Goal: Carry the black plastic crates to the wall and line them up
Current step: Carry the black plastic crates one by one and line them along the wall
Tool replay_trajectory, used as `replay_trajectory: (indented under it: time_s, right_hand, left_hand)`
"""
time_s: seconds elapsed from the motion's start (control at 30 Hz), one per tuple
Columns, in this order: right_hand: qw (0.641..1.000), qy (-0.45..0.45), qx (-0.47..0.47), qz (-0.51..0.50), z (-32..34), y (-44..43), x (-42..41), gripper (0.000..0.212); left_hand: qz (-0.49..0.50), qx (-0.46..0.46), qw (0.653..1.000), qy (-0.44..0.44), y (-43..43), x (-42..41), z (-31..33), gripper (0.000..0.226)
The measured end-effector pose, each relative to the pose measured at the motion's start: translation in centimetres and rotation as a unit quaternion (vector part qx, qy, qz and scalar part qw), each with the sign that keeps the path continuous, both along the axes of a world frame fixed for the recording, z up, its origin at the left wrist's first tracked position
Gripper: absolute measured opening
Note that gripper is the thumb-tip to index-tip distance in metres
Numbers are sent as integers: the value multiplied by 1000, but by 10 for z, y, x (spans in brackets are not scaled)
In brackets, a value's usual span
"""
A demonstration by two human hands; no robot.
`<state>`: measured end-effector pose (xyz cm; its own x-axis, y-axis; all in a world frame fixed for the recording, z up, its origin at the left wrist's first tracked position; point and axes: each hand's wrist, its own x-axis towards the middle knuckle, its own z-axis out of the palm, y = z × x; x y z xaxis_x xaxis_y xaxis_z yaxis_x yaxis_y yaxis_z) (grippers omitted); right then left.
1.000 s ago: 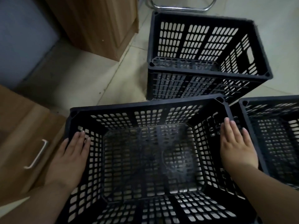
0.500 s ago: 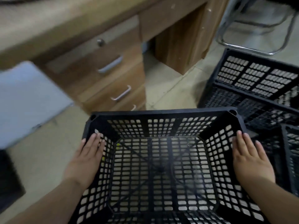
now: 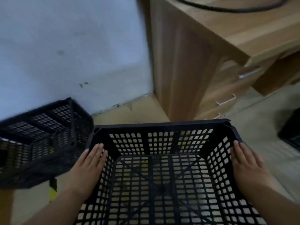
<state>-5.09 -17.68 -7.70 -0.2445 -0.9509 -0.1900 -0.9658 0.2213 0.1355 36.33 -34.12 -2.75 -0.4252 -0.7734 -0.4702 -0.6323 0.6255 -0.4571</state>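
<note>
Near the pale wall [image 3: 65, 54], left hand [image 3: 88, 169] and right hand [image 3: 246, 166], fingers [image 3: 97, 151] straight, pressed the sides of the light-looking, rigid black plastic crate [image 3: 162, 126]

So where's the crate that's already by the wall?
The set-down crate sits lower left in the head view, by the wall, just left of the carried crate.

In the near middle, a crate [image 3: 162, 125], left hand [image 3: 87, 168] flat against its left side, right hand [image 3: 246, 166] flat against its right side. Left of it and further ahead, a second crate [image 3: 40, 135] on the floor [image 3: 129, 111], just beside the wall [image 3: 65, 46]. Ahead and to the right, a desk [image 3: 186, 62] against that wall, a cable [image 3: 227, 8] on top, drawer handles [image 3: 226, 99] on its right-hand front. At the far right edge, part of a third crate [image 3: 290, 132], well apart.
</note>
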Motion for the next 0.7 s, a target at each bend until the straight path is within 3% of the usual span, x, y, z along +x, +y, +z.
replay_trajectory:
  time_s: [0.07, 0.13, 0.27, 0.47, 0.5, 0.57, 0.6, 0.7]
  right_hand:
    - [998, 49, 19, 19, 8, -32, 36, 60]
    - [1000, -28, -10, -10, 0, -55, 53, 57]
    - [998, -3, -60, 19, 2, -104, 87, 55]
    - [997, 72, 14, 4, 7, -171, 96, 51]
    - [994, 99, 48, 13, 9, -184, 98, 54]
    - [981, 170, 31, 85, 14, -216, 101, 62]
    - [974, 189, 74, 99, 19, -230, 103, 58]
    - [975, 126, 183, -6, 27, -281, 104, 53]
  left_hand:
    - [9, 0, 1000, 4, -24, 31, 5, 65]
    - [14, 4, 1000, 3, -45, 57, 6, 66]
    - [12, 12, 999, 33, -94, 97, 2, 66]
    - [17, -13, 1000, 20, -160, 113, -12, 72]
    - [21, -18, 999, 25, -171, 114, -15, 72]
    - [33, -17, 999, 40, -191, 114, -22, 72]
    - [40, -18, 998, 43, -202, 114, -25, 71]
    - [37, -16, 998, 55, -236, 108, -35, 69]
